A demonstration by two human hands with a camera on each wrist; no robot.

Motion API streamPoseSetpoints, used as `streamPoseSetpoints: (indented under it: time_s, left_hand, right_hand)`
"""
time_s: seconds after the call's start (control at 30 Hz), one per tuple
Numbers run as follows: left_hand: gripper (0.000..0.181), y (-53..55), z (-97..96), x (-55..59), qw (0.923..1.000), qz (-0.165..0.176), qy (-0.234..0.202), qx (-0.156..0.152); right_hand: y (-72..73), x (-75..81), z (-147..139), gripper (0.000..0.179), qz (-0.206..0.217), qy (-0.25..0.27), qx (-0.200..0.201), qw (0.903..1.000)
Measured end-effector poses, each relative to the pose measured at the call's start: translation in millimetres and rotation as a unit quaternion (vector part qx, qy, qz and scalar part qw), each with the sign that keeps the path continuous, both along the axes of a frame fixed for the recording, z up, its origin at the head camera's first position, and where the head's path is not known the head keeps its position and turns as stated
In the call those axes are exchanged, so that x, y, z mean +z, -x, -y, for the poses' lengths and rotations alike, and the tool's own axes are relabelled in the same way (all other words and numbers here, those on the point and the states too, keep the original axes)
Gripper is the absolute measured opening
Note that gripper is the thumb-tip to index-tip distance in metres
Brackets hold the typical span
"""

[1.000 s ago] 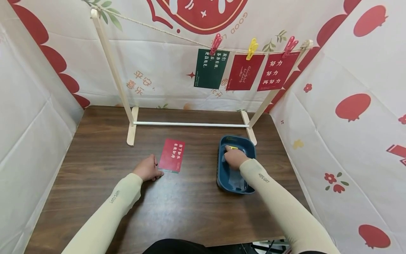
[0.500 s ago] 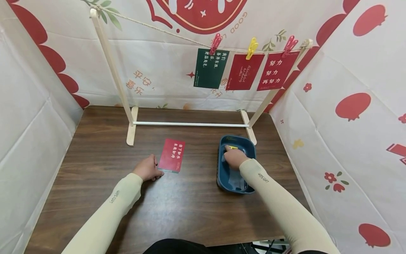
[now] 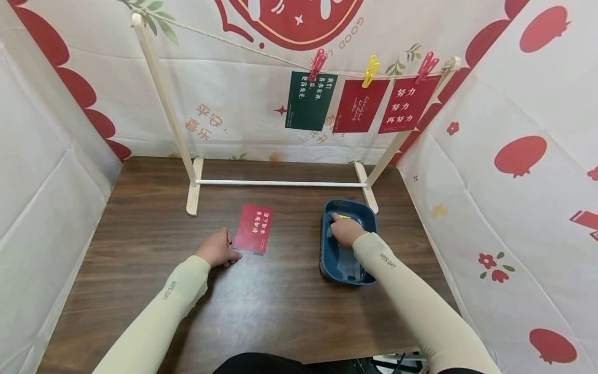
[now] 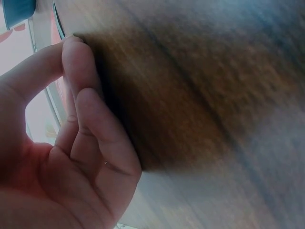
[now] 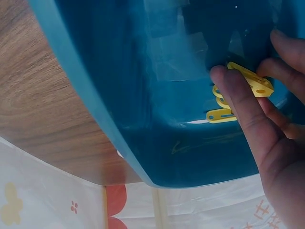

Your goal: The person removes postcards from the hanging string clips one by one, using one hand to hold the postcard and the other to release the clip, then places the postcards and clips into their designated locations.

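Note:
My right hand [image 3: 347, 231] reaches into the blue plastic basin [image 3: 327, 259] on the table's right. In the right wrist view, its thumb and index finger pinch a yellow clothespin [image 5: 263, 90]; a second yellow clothespin [image 5: 219, 116] lies partly hidden behind them. The left hand [image 3: 218, 248] rests on the table beside the lower left corner of a red card [image 3: 254, 228] with white writing. Its fingers are loosely curled, with thumb and index tips close together. A greenish edge shows under the red card. No grip on the card is visible.
Behind stands a wooden frame [image 3: 163, 93] with a cord [image 3: 233, 45]. From it hang a green card [image 3: 306, 111] and two red cards, a middle one [image 3: 357, 114] and a right one [image 3: 402, 114], on pink and yellow clothespins. White printed cloth [image 3: 467, 208] encloses the table.

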State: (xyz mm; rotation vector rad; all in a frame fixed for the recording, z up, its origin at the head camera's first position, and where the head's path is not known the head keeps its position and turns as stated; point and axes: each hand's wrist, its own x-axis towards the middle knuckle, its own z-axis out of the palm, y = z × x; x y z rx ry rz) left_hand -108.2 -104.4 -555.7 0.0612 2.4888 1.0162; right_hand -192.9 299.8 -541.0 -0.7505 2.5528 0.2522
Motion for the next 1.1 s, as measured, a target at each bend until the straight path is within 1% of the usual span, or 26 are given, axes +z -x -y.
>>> streamPoseSetpoints:
  time_s: [0.07, 0.17, 0.23, 0.27, 0.33, 0.37, 0.47, 0.5, 0.57, 0.6, 0.63, 0.83, 0.87, 1.03, 1.1]
  left_hand:
    - [0.042, -0.6, 0.1, -0.6, 1.0000, -0.002, 0.000, 0.000]
    - [0.042, -1.0, 0.3, -0.7, 1.0000, -0.004, 0.000, 0.000]
    - [0.042, -1.0, 0.5, -0.5, 1.0000, -0.003, 0.000, -0.001]
    - [0.042, -0.8, 0.7, -0.5, 1.0000, -0.002, 0.000, -0.001]
    - [0.041, -0.2, 1.0, -0.5, 1.0000, 0.000, -0.001, -0.002]
    - [0.041, 0.4, 1.3, -0.9, 1.0000, 0.001, -0.001, -0.003]
    - [0.041, 1.8, 2.1, -2.6, 1.0000, 0.003, -0.003, -0.005]
    - [0.041, 2.3, 2.4, -3.6, 1.0000, 0.002, -0.003, -0.005]
    - [0.041, 3.3, 3.0, -6.1, 1.0000, 0.003, -0.005, -0.005]
    - [0.042, 3.5, 3.2, -6.8, 1.0000, 0.003, -0.006, -0.005]
    - [0.042, 3.8, 3.5, -7.8, 1.0000, 0.003, -0.007, -0.005]
    - [0.042, 4.6, 3.6, -7.3, 0.9999, 0.008, -0.008, -0.002]
    - [0.042, 4.6, 3.5, -7.3, 0.9999, 0.009, -0.007, -0.001]
    - [0.043, 5.8, 3.5, -8.7, 1.0000, 0.004, -0.006, -0.002]
    - [0.043, 6.0, 4.0, -9.5, 0.9999, 0.007, -0.008, -0.001]
  right_hand:
    - [-0.4, 0.5, 0.2, 0.016, -0.001, 0.002, -0.001, 1.0000]
    - [-9.1, 20.2, 13.2, 0.018, 0.018, -0.007, -0.022, 0.9996]
    - [-10.9, 22.9, 15.3, 0.020, 0.020, -0.011, -0.025, 0.9994]
    - [-9.8, 18.1, 12.2, 0.020, 0.012, -0.007, -0.015, 0.9998]
    - [-10.1, 18.9, 13.0, 0.020, 0.014, -0.007, -0.015, 0.9998]
    - [-6.7, 10.8, 7.8, 0.020, 0.007, -0.003, -0.007, 0.9999]
    - [-6.5, 10.9, 8.0, 0.020, 0.009, 0.001, -0.009, 0.9999]
    - [-8.1, 16.6, 12.1, 0.020, 0.017, -0.004, -0.019, 0.9997]
    - [-8.7, 17.3, 11.9, 0.019, 0.014, -0.004, -0.017, 0.9997]
    - [-12.3, 25.8, 17.2, 0.018, 0.020, -0.008, -0.023, 0.9995]
    - [-10.4, 20.9, 13.2, 0.017, 0.013, -0.001, -0.014, 0.9998]
    - [-8.9, 16.6, 10.7, 0.015, 0.003, 0.007, -0.006, 1.0000]
    - [-10.6, 21.0, 13.8, 0.015, 0.007, 0.001, -0.012, 0.9999]
    - [-10.6, 23.0, 12.4, 0.011, 0.001, 0.001, -0.006, 1.0000]
    - [-10.6, 23.3, 12.9, 0.011, 0.000, 0.002, -0.005, 1.0000]
